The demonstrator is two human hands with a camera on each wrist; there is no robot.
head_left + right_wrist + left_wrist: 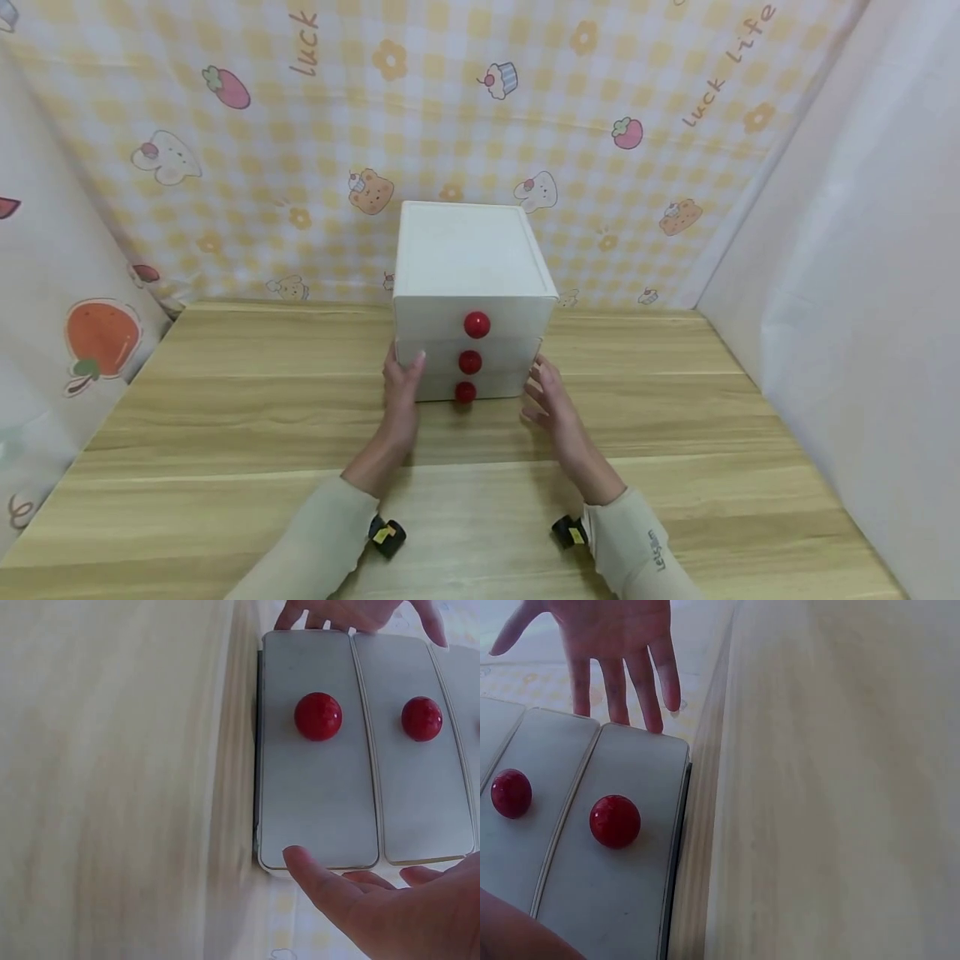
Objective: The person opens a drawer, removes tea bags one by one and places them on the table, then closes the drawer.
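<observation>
A white drawer box (471, 250) with three stacked drawers, each with a round red knob (477, 324), stands on the wooden table (480, 500). My left hand (401, 404) rests against its left side, fingers along the side wall and thumb pointing up by the front edge. On the other side my right hand (562, 417) has its fingers spread, fingertips right at the lower right edge. In the left wrist view the right hand's palm (615, 630) faces the box with straight fingers. The right wrist view shows the left fingers (319, 616) partly hidden behind the box's far side.
A yellow checked cloth (300, 150) with printed cartoons hangs close behind the box. White curtains (840, 250) close off the left and right sides of the table. Each wrist carries a small black camera (387, 537) by the sleeve cuff.
</observation>
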